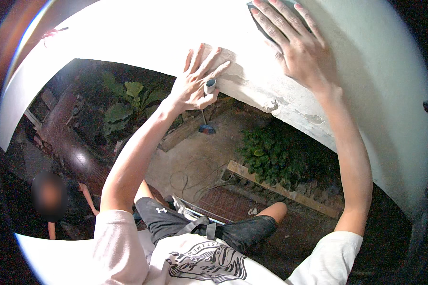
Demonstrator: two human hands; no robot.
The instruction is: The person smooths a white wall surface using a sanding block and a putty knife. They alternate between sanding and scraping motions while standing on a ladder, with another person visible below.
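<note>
Sanding block [264, 19], dark and flat, sits pinned under the right hand [297, 45], fingers spread flat for even pressure on the white wall [366, 85]; the left hand [195, 85] braces at the chipped lower edge, thumb and finger closed on a small grey cylinder [210, 86]

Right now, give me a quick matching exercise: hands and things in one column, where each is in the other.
Things:
1. left hand
2. right hand
3. dark flat sanding pad
4. green leafy bush

Places:
A. on the ground far below, beside the brick edging
B. under the right hand's fingers, against the white wall
C. spread flat high on the white plastered wall
D. at the wall's lower edge, thumb on a small grey cylinder

Pairs: 1-D, 2-C, 3-B, 4-A
</note>
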